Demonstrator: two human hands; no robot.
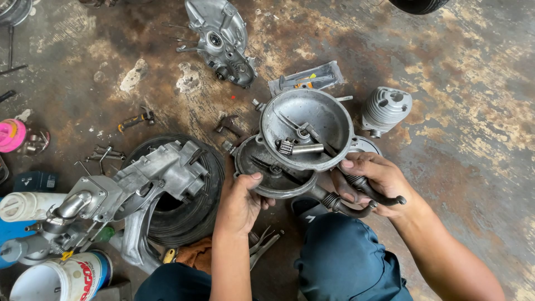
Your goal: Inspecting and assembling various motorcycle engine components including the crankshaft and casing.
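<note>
Head view: the left hand (pixel 241 202) is clamped on the near rim of a round grey metal pan (pixel 274 167), thumb on top and fingers underneath. The right hand (pixel 374 179) is closed around two black kick-start levers (pixel 356 196) with coiled springs, its thumb pressed on the rim of a second, larger round pan (pixel 306 128) that sits partly over the first. Both pans are held between the hands, raised above the stained concrete floor (pixel 473 100). Inside the larger pan lie a small needle roller bearing (pixel 286 147) and a short steel pin (pixel 307 148), loose as far as can be seen.

Left of the left hand an engine crankcase (pixel 145 184) rests on a black tyre (pixel 189 212). Beyond the hands lie a crankcase cover (pixel 223 39), a finned cylinder (pixel 385 108), a clear plastic packet (pixel 306 79) and a small wrench (pixel 136 119). Pliers (pixel 262 245) lie just below the left wrist.

Risk, as a judgement: the pans overlap and each is pinched at one edge only, so a tilt could let the bearing and pin roll out onto the gritty floor, or the upper pan could slide off the lower. The right hand is also crowded with levers, which weakens its hold
</note>
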